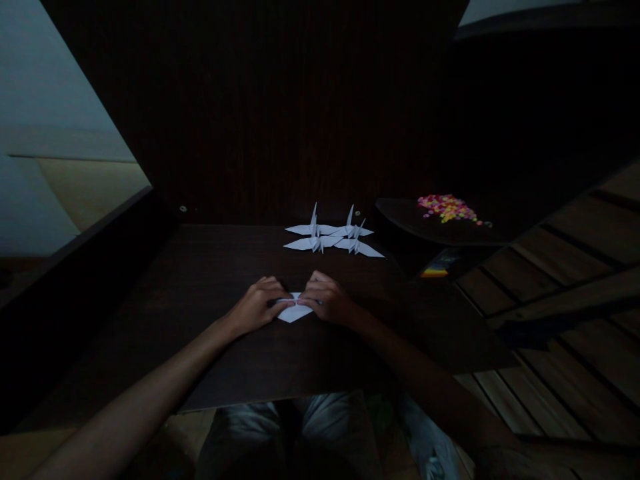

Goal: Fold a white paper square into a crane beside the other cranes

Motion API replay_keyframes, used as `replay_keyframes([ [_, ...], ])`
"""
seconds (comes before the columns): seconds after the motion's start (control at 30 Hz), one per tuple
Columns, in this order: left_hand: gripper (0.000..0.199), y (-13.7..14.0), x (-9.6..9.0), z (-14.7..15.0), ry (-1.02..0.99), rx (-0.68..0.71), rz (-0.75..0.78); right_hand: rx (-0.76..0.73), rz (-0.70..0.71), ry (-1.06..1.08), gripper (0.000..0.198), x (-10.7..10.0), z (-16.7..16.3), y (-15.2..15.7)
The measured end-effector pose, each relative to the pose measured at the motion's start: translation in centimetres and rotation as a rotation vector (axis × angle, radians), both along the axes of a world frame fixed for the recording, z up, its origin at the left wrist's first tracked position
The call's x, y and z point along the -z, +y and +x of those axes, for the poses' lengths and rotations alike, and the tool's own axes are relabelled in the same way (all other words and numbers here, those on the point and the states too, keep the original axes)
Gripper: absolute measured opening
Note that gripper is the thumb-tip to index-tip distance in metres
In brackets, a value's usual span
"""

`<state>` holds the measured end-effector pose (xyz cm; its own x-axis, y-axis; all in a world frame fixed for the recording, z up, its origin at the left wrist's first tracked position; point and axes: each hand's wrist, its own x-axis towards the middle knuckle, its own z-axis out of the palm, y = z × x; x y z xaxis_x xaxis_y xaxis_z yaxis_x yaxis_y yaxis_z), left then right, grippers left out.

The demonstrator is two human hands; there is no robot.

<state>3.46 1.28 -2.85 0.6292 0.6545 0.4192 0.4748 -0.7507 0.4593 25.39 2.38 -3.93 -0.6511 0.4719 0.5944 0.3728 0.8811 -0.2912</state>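
A small folded white paper (294, 311) lies on the dark wooden table (210, 287), its pointed tip toward me. My left hand (260, 303) presses on its left part and my right hand (326, 299) presses on its right part, fingertips meeting over the fold. Most of the paper is hidden under the fingers. Behind it stand several finished white paper cranes (331, 237) in a close group.
A dark round tray (400, 217) at the right back carries a heap of small colourful pieces (447, 207). A stack of coloured paper (436, 270) shows under it. Wooden floor planks (575, 280) lie to the right. A dark panel (280, 107) rises behind the table.
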Motion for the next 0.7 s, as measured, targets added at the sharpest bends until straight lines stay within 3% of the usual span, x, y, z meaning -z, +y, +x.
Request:
replay_keyframes([
  [0.7, 0.022, -0.12, -0.26, 0.23, -0.041, -0.004, -0.021, 0.007, -0.077, -0.009, 0.010, -0.35, 0.07, -0.08],
])
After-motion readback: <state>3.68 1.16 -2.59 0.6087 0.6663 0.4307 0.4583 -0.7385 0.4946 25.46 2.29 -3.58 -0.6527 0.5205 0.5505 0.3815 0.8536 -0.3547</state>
